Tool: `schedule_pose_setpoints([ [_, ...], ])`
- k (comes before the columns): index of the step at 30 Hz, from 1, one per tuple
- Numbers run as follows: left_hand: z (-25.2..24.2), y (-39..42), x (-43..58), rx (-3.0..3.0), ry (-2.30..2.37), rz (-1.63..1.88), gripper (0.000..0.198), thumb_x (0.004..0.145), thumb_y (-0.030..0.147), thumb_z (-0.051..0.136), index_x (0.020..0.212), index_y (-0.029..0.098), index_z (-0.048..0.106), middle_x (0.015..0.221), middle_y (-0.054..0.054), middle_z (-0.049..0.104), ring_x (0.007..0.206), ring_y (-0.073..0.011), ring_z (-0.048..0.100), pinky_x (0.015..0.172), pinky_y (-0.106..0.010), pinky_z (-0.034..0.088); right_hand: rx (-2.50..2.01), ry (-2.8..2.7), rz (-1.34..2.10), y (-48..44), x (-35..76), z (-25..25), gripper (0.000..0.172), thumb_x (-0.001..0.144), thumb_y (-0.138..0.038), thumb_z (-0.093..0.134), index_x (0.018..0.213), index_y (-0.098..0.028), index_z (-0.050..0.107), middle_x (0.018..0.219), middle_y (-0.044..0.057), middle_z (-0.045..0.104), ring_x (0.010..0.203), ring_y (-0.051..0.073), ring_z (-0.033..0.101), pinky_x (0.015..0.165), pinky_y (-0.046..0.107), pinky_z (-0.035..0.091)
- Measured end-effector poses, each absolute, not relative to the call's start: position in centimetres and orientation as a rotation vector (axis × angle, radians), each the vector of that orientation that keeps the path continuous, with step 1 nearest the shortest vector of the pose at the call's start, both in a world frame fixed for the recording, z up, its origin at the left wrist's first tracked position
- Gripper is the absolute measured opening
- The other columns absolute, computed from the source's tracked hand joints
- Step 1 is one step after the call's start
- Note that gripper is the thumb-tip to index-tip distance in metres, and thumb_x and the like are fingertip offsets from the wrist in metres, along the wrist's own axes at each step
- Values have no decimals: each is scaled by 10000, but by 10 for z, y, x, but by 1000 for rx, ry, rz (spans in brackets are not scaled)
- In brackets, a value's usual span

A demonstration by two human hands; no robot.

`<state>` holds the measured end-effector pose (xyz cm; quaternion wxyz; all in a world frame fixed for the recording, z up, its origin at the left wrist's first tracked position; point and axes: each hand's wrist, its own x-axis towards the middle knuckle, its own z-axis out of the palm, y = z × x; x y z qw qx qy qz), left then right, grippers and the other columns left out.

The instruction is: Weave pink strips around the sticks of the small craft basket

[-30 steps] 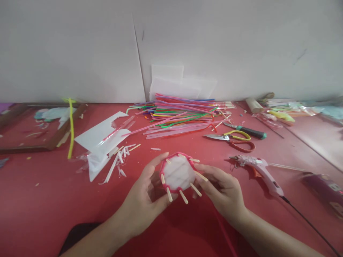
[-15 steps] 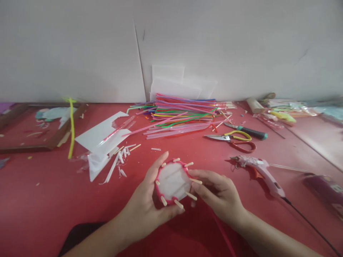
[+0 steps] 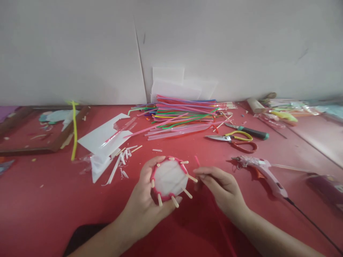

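My left hand grips a small round piece with a white base and short wooden sticks standing around its rim. A dark pink pipe cleaner is woven between most of these sticks; the right side shows bare sticks. Just right of the piece, my right hand pinches a pink pipe cleaner. One end pokes up above the fingertips, and the long rest trails down below the hand. The right fingertips are close to the sticks, apparently not touching them.
Behind lies a heap of coloured pipe cleaners. Cut white card and scraps are left. Scissors, a green-handled cutter and a pink glue gun with its cord lie right. A yellow pipe cleaner stands near a brown frame.
My right hand has drawn slightly away from the sticks, and the pink pipe cleaner's end now shows above its fingers. The round piece has shifted slightly left and tilted in my left hand.
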<state>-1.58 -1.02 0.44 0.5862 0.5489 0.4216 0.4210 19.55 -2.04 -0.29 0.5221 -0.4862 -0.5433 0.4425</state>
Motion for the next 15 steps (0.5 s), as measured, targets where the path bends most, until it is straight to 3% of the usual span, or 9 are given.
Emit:
schedule_pose_setpoints([
  [4,9,-12,-16,1342,971,917,737,715,228,813,1308,320,384,1289,-94,604,1080,-290,666,892,-406,584,-1201,-1395,1249,-19,196,1,193,912,-275,571,865,-210,747,756,20,697,713,130,656,688,234,529],
  [8,14,-12,-15,1535,970,854,749,683,195,826,1285,319,399,1311,-86,598,1109,-284,655,909,-374,578,-1132,-1310,1463,-18,197,4,376,936,-412,553,682,-168,687,659,11,633,625,112,593,630,230,480],
  [11,14,-13,-16,1606,971,829,811,679,171,818,1352,338,397,1392,-88,557,1206,-316,603,991,-419,537,-1160,-1264,1514,-18,197,5,371,875,-453,637,652,-157,665,616,7,619,572,107,559,571,227,454],
  [15,12,-14,-17,1528,913,800,944,801,221,729,1524,365,141,1432,-112,543,1251,-307,582,1039,-450,499,-1141,-1218,1587,-17,196,5,376,839,-471,669,636,-155,652,570,-7,583,500,91,525,510,221,443],
])
